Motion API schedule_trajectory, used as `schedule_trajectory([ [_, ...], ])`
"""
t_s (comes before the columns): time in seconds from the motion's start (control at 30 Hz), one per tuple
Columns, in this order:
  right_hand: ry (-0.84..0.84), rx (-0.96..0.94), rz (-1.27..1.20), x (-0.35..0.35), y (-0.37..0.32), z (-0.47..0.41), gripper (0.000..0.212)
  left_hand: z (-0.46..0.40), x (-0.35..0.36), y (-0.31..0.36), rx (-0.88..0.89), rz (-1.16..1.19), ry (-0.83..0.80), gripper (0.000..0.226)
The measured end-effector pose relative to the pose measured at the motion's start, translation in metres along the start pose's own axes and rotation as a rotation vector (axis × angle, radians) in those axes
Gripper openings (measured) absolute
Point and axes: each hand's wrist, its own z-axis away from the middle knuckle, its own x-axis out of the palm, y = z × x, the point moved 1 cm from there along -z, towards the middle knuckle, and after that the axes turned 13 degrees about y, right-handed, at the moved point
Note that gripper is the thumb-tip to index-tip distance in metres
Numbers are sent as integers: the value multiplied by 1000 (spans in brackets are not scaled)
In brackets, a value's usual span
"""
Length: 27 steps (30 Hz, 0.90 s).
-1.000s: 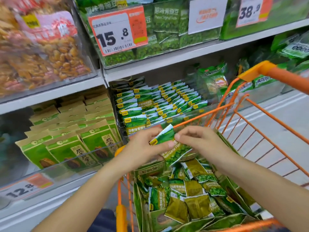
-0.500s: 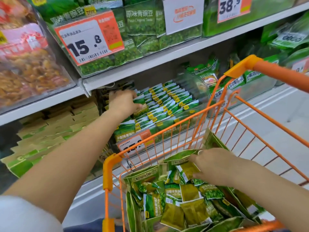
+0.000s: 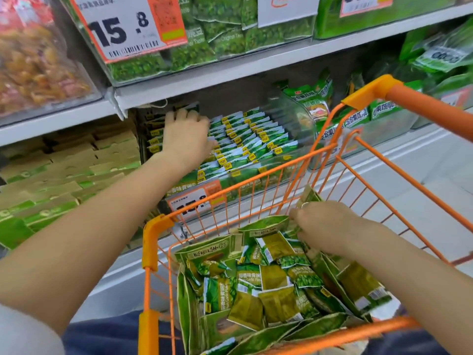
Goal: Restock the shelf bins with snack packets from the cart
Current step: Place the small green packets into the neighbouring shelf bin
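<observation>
A: Item one, bin [image 3: 294, 147]: clear plastic, middle shelf, packed with upright rows of small green pea packets [image 3: 245, 139]. Status?

B: Nearly full. Left hand [image 3: 185, 134] rests on the back-left rows, fingers curled down over the packet tops. Whether it pinches a packet underneath, I cannot tell; the palm hides it.

A: Item two, cart [image 3: 151, 242]?

B: Orange wire, parked right against the shelf front. Holds a loose heap of snack packets [image 3: 271, 280], some face up, some face down, with larger pouches stood along the sides.

A: Right hand [image 3: 330, 226]?

B: Low in the far right corner of the cart, fingers bent onto the heap, touching packets. A firm hold on one is likely, but the fingertips are hidden, so again I cannot tell.

A: Handling note for the current step?

B: My judgement: seat each packet upright, yellow tab forward, matching the rows; press the back row tight to open a slot. Lift one packet at a time from the heap, turning it face-front before passing it across.
</observation>
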Motion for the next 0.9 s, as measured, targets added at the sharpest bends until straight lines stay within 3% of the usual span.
schedule_trajectory([
  [0.07,-48,16,28,5,4,-1,32,28,-19,23,96,266,290,27],
  [0.1,-107,4,11,10,4,-1,32,47,-29,37,151,403,323,25],
  [0.13,-188,-16,-22,17,3,-1,33,66,-37,50,202,509,249,26],
  [0.2,-359,-47,-100,32,-6,-1,45,102,-39,71,277,590,-79,26],
  [0.27,-397,-103,-103,45,-15,0,56,128,-25,77,318,638,-336,26],
  [0.3,-379,-139,-74,49,-18,0,59,135,-18,76,308,683,-389,25],
  [0.4,-352,-249,118,57,-28,1,58,135,-2,65,187,745,-393,23],
  [0.5,-396,-291,287,66,-37,0,77,132,11,55,59,784,-364,23],
  [0.57,-393,-295,304,69,-42,-2,67,132,12,52,29,823,-369,23],
  [0.67,-297,-170,105,55,-37,-11,27,134,10,51,38,855,-383,23],
  [0.77,-152,26,-178,29,-18,-18,20,133,11,50,-2,948,-414,21],
  [0.8,-98,105,-336,18,-13,-20,20,132,11,50,-21,1002,-417,26],
  [0.9,22,434,-1159,-13,-8,-15,17,129,2,48,-62,1239,-360,77],
])
